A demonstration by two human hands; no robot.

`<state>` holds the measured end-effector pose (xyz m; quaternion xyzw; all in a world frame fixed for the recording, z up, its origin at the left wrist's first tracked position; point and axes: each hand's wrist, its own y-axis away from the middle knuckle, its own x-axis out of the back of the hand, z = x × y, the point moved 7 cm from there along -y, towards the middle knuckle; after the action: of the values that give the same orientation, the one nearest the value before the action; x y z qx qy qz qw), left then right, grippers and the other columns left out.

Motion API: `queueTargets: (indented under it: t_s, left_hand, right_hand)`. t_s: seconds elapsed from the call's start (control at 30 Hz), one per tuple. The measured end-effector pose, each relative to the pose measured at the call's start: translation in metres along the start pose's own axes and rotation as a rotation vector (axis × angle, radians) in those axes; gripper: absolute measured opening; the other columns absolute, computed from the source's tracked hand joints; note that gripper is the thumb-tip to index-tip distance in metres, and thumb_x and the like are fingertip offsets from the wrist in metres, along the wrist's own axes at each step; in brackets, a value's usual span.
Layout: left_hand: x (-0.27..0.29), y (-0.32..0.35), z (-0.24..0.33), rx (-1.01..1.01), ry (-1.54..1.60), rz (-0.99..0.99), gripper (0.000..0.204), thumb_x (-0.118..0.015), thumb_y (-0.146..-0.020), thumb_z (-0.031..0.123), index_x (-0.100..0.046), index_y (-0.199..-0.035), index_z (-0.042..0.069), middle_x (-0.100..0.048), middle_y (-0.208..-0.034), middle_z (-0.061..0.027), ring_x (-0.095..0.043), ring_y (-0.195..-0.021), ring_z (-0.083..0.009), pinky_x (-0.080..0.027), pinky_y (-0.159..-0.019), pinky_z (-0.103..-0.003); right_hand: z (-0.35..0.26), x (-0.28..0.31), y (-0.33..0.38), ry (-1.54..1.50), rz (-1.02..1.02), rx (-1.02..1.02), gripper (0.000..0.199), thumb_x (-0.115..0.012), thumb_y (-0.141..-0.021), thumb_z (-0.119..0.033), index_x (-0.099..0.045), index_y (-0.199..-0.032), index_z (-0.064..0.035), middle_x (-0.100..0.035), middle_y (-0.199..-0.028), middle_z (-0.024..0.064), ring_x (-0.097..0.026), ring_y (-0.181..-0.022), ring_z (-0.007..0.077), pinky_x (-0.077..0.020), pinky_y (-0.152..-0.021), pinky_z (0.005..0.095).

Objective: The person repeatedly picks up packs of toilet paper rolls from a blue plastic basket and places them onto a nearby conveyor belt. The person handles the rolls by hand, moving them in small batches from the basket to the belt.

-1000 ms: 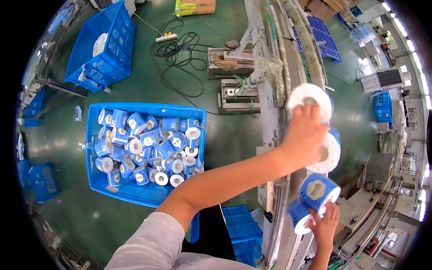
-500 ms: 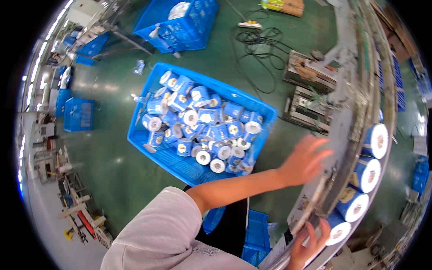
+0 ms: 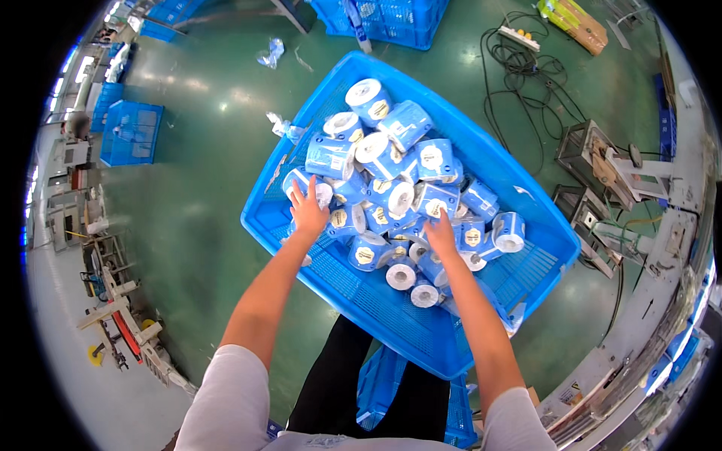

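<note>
A large blue plastic crate [image 3: 553, 225] holds a heap of paper rolls in blue-and-white wrappers. My left hand [image 3: 308, 212] lies with fingers spread against a wrapped paper roll [image 3: 323, 195] on the left side of the heap. Over the middle of the heap, my right hand [image 3: 441, 233] reaches with thumb and fingers apart, its fingertips at the lower edge of another wrapped roll [image 3: 438, 200]. Neither hand lifts a roll clear of the heap. The undersides of both hands are hidden.
On the right runs a conveyor frame [image 3: 662, 278]. Metal machine parts [image 3: 590, 161] and tangled black cables [image 3: 526, 71] lie on the green floor beyond the crate. Another blue crate [image 3: 391, 22] stands at the far side, and one more [image 3: 131, 134] at left.
Both my hands have left the conveyor side, where several rolls stood in a row, and swung left into the crate. My view has turned with them, bringing the crate nearer.
</note>
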<state>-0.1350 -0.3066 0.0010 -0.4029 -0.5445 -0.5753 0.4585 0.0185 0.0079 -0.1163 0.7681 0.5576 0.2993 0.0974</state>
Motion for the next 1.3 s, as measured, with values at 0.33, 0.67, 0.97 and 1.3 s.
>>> queueTargets:
  t_s: [0.33,0.67,0.97,1.3]
  left_hand:
    - [0.041,-0.044,-0.158,-0.033,0.416,-0.206,0.055,-0.066,-0.081,0.017,-0.041,-0.129,0.009,-0.054,-0.121,-0.0153,-0.053,-0.111,-0.0350,-0.044,-0.093,-0.039]
    - [-0.011,-0.101,-0.125,0.057,1.404,-0.678,0.051,-0.057,-0.085,0.029,-0.049,-0.130,0.006,-0.002,-0.152,-0.0093,-0.012,-0.140,-0.0246,-0.020,-0.110,-0.042]
    - [-0.020,-0.119,-0.054,0.117,1.218,-0.431,0.052,-0.070,-0.075,0.038,-0.060,-0.121,0.017,-0.005,-0.150,-0.0214,-0.018,-0.138,-0.0324,-0.025,-0.107,-0.045]
    - [-0.028,-0.129,-0.048,0.125,1.213,-0.584,0.059,-0.069,-0.073,0.037,-0.057,-0.125,0.011,-0.031,-0.144,-0.0187,-0.014,-0.139,-0.0291,-0.015,-0.110,-0.039]
  right_hand:
    - [0.016,-0.051,-0.049,0.598,0.338,-0.537,0.097,-0.070,-0.067,-0.047,-0.021,-0.145,-0.0172,-0.019,-0.143,0.0337,-0.046,-0.112,0.0529,-0.0487,-0.082,0.0515]
    - [-0.019,-0.008,-0.021,-1.305,-0.090,-0.407,0.048,-0.051,-0.090,-0.033,-0.042,-0.131,-0.0096,-0.051,-0.126,0.0120,-0.047,-0.119,0.0283,-0.0366,-0.102,0.0475]
    - [-0.018,-0.052,-0.108,-1.308,0.394,-0.342,0.037,-0.052,-0.093,-0.031,-0.048,-0.124,-0.0123,-0.054,-0.120,0.0050,-0.052,-0.108,0.0180,-0.0440,-0.090,0.0308]
    - [0.008,0.022,0.096,-1.112,0.117,-0.315,0.051,-0.053,-0.092,-0.020,-0.033,-0.138,-0.0079,-0.043,-0.136,0.0069,-0.045,-0.123,0.0206,-0.0406,-0.101,0.0365]
